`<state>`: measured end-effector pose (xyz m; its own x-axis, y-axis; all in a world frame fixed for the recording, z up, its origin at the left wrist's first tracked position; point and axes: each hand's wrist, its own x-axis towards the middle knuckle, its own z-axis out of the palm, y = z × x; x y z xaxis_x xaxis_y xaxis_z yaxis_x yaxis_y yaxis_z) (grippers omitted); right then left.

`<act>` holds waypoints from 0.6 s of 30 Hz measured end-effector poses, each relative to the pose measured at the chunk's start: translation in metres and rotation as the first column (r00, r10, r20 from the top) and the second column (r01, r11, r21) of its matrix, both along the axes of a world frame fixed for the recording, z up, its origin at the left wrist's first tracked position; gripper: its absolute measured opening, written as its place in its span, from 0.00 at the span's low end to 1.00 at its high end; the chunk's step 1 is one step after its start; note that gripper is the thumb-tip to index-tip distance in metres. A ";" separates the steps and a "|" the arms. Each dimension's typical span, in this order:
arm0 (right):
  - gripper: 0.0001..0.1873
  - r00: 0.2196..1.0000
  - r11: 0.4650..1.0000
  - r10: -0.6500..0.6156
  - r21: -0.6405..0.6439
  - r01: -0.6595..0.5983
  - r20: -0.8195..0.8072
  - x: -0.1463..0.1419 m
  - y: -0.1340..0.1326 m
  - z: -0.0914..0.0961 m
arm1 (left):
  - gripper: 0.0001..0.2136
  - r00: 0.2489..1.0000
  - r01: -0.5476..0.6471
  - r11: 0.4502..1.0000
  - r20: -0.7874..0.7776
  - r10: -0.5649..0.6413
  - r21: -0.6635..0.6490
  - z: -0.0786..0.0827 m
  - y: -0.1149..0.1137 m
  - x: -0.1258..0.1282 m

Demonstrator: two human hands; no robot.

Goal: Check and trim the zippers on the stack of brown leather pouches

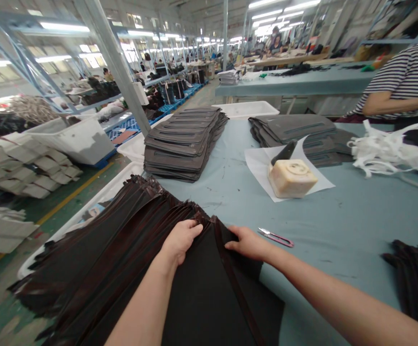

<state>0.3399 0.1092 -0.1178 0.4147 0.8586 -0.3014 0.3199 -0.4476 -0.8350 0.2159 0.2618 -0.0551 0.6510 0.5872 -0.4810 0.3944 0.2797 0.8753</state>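
A fanned stack of dark brown panels (129, 254), possibly leather, fills the lower left and spills over a white bin. My left hand (181, 240) is curled over the stack's upper edge, gripping several layers. My right hand (247, 243) lies on the edge of the top panel (209, 298), and I cannot tell whether it grips. Just beyond that hand, a pair of thread snips (276, 237) with a pink handle lies on the pale blue table (227, 192). Part of the stack is hidden under my forearms.
Stacks of grey panels (182, 142) (295, 134), a cream block (291, 179) on white paper and tangled white straps (392, 154) stand on the table. A person in a striped shirt (399, 81) stands at the right. White bins (75, 139) sit to the left.
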 end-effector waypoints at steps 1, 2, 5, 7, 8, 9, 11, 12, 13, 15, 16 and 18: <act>0.14 0.999 0.998 -0.029 -0.046 0.030 0.030 0.003 -0.005 -0.005 | 0.05 0.998 0.036 0.998 -0.059 -0.033 0.052 0.000 0.003 -0.002; 0.13 0.998 0.995 -0.052 -0.083 0.055 0.037 0.005 -0.011 -0.009 | 0.04 0.992 0.061 0.992 -0.117 -0.048 0.110 0.000 0.005 -0.005; 0.08 0.996 0.987 -0.089 -0.137 0.085 -0.024 0.009 -0.033 -0.020 | 0.03 0.971 0.075 0.923 -0.237 0.018 0.376 -0.001 0.003 -0.011; 0.08 0.991 0.981 -0.125 -0.152 0.117 -0.039 0.008 -0.048 -0.025 | 0.07 0.964 0.162 0.708 -0.263 0.035 0.687 -0.004 -0.006 -0.014; 0.08 0.988 0.978 -0.148 -0.157 0.141 -0.036 0.007 -0.056 -0.027 | 0.09 0.960 0.237 0.538 -0.281 0.000 0.809 -0.006 -0.013 -0.016; 0.08 0.984 0.973 -0.175 -0.160 0.169 -0.024 0.005 -0.063 -0.029 | 0.11 0.947 0.313 0.361 -0.318 -0.048 0.878 -0.009 -0.020 -0.017; 0.10 0.970 0.957 -0.241 -0.159 0.242 0.026 0.000 -0.075 -0.031 | 0.13 0.894 0.446 0.149 -0.434 -0.110 0.882 -0.016 -0.032 -0.018; 0.13 0.958 0.947 -0.279 -0.150 0.285 0.063 -0.003 -0.081 -0.030 | 0.14 0.866 0.499 0.110 -0.490 -0.099 0.860 -0.019 -0.037 -0.017; 0.16 0.943 0.934 -0.318 -0.135 0.329 0.103 -0.007 -0.087 -0.029 | 0.16 0.841 0.541 0.091 -0.537 -0.064 0.836 -0.022 -0.040 -0.017; 0.19 0.901 0.917 -0.380 -0.045 0.397 0.209 -0.018 -0.096 -0.023 | 0.18 0.797 0.602 0.074 -0.604 0.017 0.795 -0.027 -0.044 -0.015; 0.19 0.881 0.915 -0.396 0.025 0.404 0.260 -0.026 -0.099 -0.018 | 0.18 0.778 0.624 0.071 -0.627 0.044 0.779 -0.028 -0.044 -0.014; 0.14 0.860 0.919 -0.393 0.168 0.357 0.325 -0.047 -0.104 -0.008 | 0.18 0.745 0.656 0.097 -0.663 0.075 0.749 -0.028 -0.044 -0.012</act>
